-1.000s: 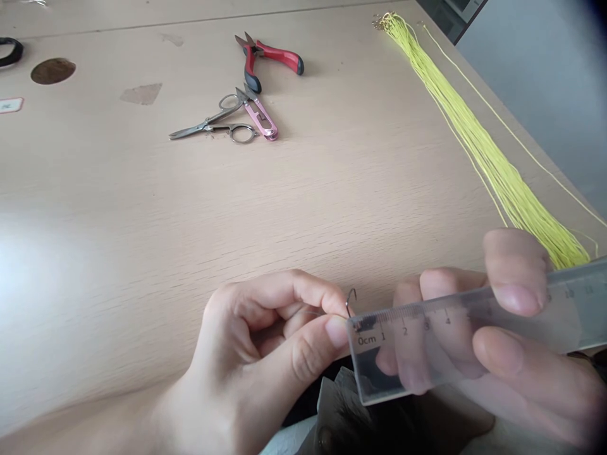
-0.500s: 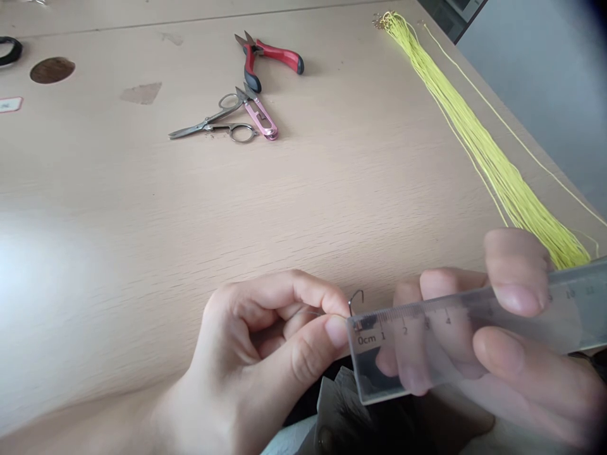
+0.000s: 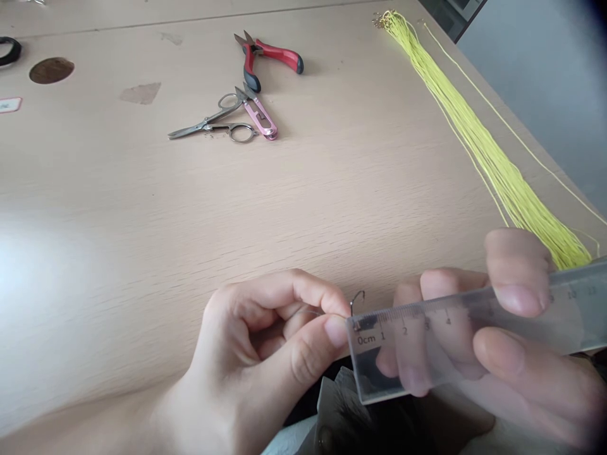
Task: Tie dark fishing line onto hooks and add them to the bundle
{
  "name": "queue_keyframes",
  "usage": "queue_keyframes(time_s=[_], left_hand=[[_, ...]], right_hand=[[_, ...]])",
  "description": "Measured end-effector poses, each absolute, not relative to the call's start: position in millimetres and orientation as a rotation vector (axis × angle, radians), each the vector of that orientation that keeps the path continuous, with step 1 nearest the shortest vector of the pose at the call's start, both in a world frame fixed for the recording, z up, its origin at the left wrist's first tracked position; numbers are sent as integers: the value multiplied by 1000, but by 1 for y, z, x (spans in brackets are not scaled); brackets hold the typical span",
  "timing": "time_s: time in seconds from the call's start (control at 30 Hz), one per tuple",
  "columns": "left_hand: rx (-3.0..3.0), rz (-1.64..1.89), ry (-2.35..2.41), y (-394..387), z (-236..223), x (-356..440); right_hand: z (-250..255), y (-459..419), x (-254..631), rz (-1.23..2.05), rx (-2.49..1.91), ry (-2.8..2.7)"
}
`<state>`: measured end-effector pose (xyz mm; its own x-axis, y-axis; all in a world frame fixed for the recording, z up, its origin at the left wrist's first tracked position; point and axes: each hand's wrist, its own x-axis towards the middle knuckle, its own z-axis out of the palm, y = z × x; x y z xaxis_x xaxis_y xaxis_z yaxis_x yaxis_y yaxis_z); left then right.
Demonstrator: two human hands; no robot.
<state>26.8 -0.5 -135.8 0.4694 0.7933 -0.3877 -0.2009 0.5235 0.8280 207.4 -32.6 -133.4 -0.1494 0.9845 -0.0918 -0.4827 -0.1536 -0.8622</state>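
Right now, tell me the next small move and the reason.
I'd likely hold the left hand steady while the right hand eases the ruler up slightly: the hook sticks out above its scale edge near 0cm, so the bend seems not to lie against the marks.

Pale wood-grain table point(image 3: 142, 208), soft glare at left, grey surface point(image 3: 535, 82) beyond

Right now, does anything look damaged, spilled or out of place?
Two irregular patches on the tabletop, left of the red pliers, look like peeled surface or residue; I can't tell which. One yellow cord lies apart from the bundle. No spill shows.
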Motion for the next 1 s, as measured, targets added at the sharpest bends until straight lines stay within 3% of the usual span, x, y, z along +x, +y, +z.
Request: queue_keyframes(time_s=[0.8,0.93,1.0], left_hand=[[841,697,849,-2,-136,24],[897,722,951,7,-144,17],[900,790,992,15,-149,12]], right_hand=[[-134,-30,203,1572,-784,-808],[-137,-30,202,1432,-799,-830],[-140,-29,200,1555,-853,-988]])
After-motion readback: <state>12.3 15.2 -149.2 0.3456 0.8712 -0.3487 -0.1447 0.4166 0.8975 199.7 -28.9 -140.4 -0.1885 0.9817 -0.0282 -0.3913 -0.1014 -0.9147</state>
